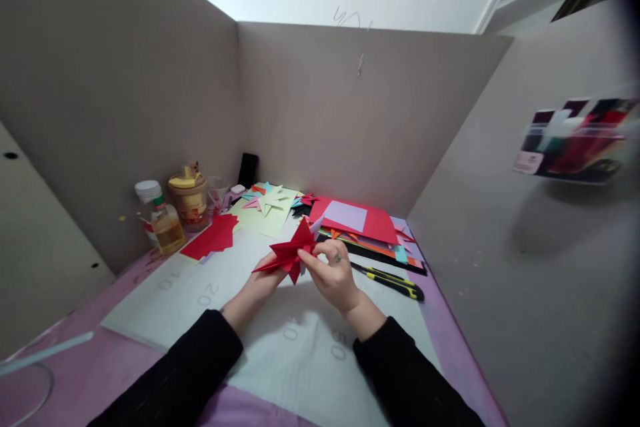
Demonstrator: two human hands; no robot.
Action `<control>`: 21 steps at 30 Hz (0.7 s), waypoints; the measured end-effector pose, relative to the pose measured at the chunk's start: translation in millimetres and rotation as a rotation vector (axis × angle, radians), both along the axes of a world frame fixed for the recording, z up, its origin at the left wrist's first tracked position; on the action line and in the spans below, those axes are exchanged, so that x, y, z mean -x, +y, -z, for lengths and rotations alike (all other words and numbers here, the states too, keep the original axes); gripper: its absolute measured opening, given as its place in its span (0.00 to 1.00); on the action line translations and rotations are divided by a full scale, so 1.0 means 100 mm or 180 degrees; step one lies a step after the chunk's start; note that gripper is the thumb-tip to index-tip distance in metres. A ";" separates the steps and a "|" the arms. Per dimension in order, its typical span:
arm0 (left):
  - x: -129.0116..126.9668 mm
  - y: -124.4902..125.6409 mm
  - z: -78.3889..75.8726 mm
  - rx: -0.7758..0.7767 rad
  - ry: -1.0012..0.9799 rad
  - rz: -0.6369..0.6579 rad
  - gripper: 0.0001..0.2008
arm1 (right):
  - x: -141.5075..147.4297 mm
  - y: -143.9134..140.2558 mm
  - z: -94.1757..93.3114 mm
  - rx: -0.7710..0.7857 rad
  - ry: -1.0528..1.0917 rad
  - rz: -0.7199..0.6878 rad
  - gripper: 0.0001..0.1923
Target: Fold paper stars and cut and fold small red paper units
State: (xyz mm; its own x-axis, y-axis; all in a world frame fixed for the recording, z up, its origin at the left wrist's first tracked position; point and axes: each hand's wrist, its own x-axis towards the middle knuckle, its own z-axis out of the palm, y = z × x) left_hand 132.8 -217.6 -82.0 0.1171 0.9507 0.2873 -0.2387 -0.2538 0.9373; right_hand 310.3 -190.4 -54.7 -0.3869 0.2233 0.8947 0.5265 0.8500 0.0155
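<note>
A folded red paper star (pixel 293 251) with several pointed tips is held up over the white numbered sheet (pixel 270 347). From behind and below, my left hand (pixel 260 283) supports it, its fingers mostly hidden by the paper. My right hand (pixel 334 275) pinches the star's right side between thumb and index finger; a ring shows on one finger. A pale lilac paper point (pixel 317 224) sticks out behind the red tips, at the right.
Scissors with yellow-black handles (pixel 395 283) lie right of my hands, before a stack of coloured paper (pixel 385 219). Pale folded stars (pixel 274 201) sit at the back. Red sheets (pixel 213 238), a bottle (pixel 169 228) and a lidded cup (pixel 190 203) stand left. Grey panels (pixel 350 107) enclose the table.
</note>
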 end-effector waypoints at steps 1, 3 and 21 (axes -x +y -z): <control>-0.01 0.00 0.00 0.0000 0.0009 0.0001 0.19 | 0.00 0.00 0.02 -0.0094 0.0010 0.0000 0.15; -0.02 0.01 0.00 -0.0016 0.0003 0.0009 0.20 | -0.01 0.00 0.05 -0.0222 -0.0061 -0.0056 0.18; 0.07 0.00 0.01 -0.0442 0.1058 -0.0062 0.17 | -0.03 0.01 -0.08 0.0351 -0.0304 -0.0012 0.08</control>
